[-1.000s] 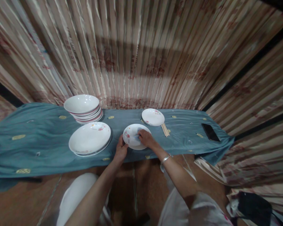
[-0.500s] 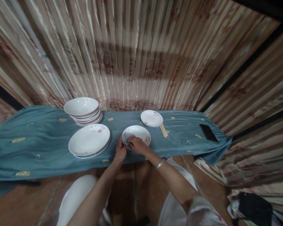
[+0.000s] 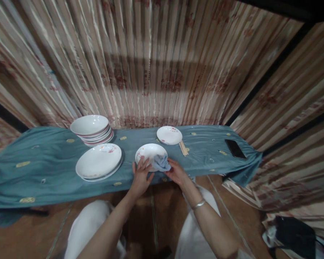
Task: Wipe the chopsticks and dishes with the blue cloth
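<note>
A white floral plate (image 3: 145, 150) lies near the front edge of the cloth-covered table. My left hand (image 3: 140, 180) rests at its front left, fingers spread over the rim and holding nothing. On the opposite side, my right hand (image 3: 176, 172), with a silver bangle on the wrist, pinches the plate's right rim. A crumpled light-blue cloth (image 3: 161, 162) lies inside the plate on the right, reaching up to the right fingertips. Part of the front rim is hidden by my left fingers.
Left of my hands are a stack of large white plates (image 3: 98, 162) and, behind it, stacked bowls (image 3: 89, 125). Small plates (image 3: 169, 135) stand at the back beside some chopsticks (image 3: 183, 148). A black phone (image 3: 235, 148) lies near the right end of the teal tablecloth (image 3: 48, 169). Curtains hang behind.
My right hand has moved from inside the plate to its right rim, and the blue cloth now shows spread in the plate. My left fingers have opened out over the rim.
</note>
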The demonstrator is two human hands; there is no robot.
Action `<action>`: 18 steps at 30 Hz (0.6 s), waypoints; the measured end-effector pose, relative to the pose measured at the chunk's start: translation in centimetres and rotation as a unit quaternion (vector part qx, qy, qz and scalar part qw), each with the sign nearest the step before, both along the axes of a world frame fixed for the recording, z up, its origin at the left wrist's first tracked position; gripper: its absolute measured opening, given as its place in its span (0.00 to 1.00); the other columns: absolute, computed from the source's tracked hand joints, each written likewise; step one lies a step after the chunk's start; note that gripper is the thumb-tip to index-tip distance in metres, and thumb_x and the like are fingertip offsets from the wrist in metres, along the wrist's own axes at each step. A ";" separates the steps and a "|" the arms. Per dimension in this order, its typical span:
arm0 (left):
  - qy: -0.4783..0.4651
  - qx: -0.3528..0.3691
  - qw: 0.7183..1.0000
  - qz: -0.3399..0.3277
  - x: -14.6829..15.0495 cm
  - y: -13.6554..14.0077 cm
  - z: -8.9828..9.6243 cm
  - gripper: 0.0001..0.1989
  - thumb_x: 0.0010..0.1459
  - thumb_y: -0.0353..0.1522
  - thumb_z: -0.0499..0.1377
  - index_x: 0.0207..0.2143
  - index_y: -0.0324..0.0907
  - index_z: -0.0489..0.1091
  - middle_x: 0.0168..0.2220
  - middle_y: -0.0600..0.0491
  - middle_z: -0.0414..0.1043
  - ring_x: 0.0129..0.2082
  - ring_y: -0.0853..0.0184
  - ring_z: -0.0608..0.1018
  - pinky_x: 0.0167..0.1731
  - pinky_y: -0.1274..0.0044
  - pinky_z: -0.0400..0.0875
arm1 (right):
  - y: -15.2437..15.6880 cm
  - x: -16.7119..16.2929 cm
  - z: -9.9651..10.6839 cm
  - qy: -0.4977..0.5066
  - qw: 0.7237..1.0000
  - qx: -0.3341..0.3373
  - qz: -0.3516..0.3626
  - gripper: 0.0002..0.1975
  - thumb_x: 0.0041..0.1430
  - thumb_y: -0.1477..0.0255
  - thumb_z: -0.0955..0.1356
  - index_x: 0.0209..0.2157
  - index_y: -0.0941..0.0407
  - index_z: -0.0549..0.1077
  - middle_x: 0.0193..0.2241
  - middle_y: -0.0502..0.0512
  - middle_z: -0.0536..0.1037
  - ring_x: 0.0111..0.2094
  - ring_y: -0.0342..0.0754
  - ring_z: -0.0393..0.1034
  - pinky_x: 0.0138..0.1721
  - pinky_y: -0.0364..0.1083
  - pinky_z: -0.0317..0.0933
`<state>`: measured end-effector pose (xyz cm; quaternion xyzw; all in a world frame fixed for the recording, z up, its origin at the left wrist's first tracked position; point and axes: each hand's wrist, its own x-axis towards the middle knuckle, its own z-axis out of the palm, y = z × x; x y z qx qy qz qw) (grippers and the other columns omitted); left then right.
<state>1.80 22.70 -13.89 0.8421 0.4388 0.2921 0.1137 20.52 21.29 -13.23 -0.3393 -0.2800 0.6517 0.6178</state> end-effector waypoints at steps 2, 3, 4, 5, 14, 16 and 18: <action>0.032 0.010 0.999 -0.017 0.2 -0.3 0.1 0.15 0.56 0.29 0.54 0.46 0.45 0.72 0.58 0.46 0.64 0.63 0.53 0.57 0.58 0.48 0.34 | -0.4 0.3 -0.2 0.042 0.999 -0.034 0.005 0.09 0.43 0.75 0.73 0.31 0.57 0.76 0.27 0.50 0.79 0.27 0.43 0.72 0.32 0.43 0.67; 0.040 0.014 0.999 -0.021 0.4 -0.3 0.0 0.15 0.56 0.28 0.54 0.46 0.45 0.72 0.58 0.46 0.64 0.62 0.54 0.57 0.58 0.48 0.34 | -0.6 0.5 -0.3 0.062 0.997 -0.048 0.003 0.10 0.42 0.76 0.73 0.31 0.57 0.76 0.27 0.50 0.79 0.28 0.44 0.72 0.32 0.43 0.67; 0.044 0.017 0.999 -0.022 0.5 -0.3 -0.2 0.16 0.57 0.28 0.53 0.46 0.45 0.72 0.58 0.46 0.64 0.62 0.54 0.58 0.58 0.48 0.33 | -0.7 0.7 -0.3 0.075 0.996 -0.052 -0.002 0.10 0.42 0.76 0.73 0.31 0.57 0.76 0.28 0.50 0.80 0.28 0.44 0.73 0.33 0.43 0.67; 0.044 0.019 0.999 -0.020 0.6 -0.2 -0.4 0.16 0.57 0.28 0.52 0.46 0.45 0.71 0.58 0.46 0.65 0.62 0.54 0.59 0.58 0.48 0.33 | -0.7 0.8 -0.3 0.087 0.995 -0.051 -0.006 0.09 0.43 0.76 0.72 0.31 0.57 0.76 0.28 0.50 0.80 0.29 0.44 0.73 0.33 0.44 0.67; 0.025 0.036 0.999 -0.013 0.8 1.1 -2.4 0.12 0.58 0.28 0.52 0.38 0.44 0.75 0.47 0.45 0.75 0.55 0.54 0.69 0.58 0.48 0.29 | 0.0 1.2 1.5 0.151 0.988 -0.018 -0.019 0.06 0.49 0.77 0.70 0.32 0.56 0.75 0.30 0.50 0.80 0.31 0.44 0.74 0.37 0.45 0.69; 0.012 0.042 0.999 -0.010 0.8 1.2 -2.6 0.12 0.58 0.28 0.52 0.39 0.45 0.75 0.47 0.46 0.75 0.55 0.55 0.69 0.58 0.47 0.29 | 0.3 1.4 1.8 0.165 0.986 -0.017 -0.026 0.07 0.49 0.76 0.70 0.34 0.56 0.75 0.30 0.50 0.80 0.32 0.44 0.74 0.37 0.45 0.69; -0.001 0.042 0.999 -0.010 0.8 1.1 -2.6 0.12 0.59 0.29 0.52 0.40 0.46 0.75 0.48 0.47 0.75 0.55 0.55 0.69 0.58 0.47 0.30 | 0.4 1.8 1.9 0.174 0.984 -0.013 -0.044 0.08 0.49 0.76 0.70 0.35 0.56 0.74 0.31 0.51 0.80 0.32 0.45 0.74 0.36 0.45 0.70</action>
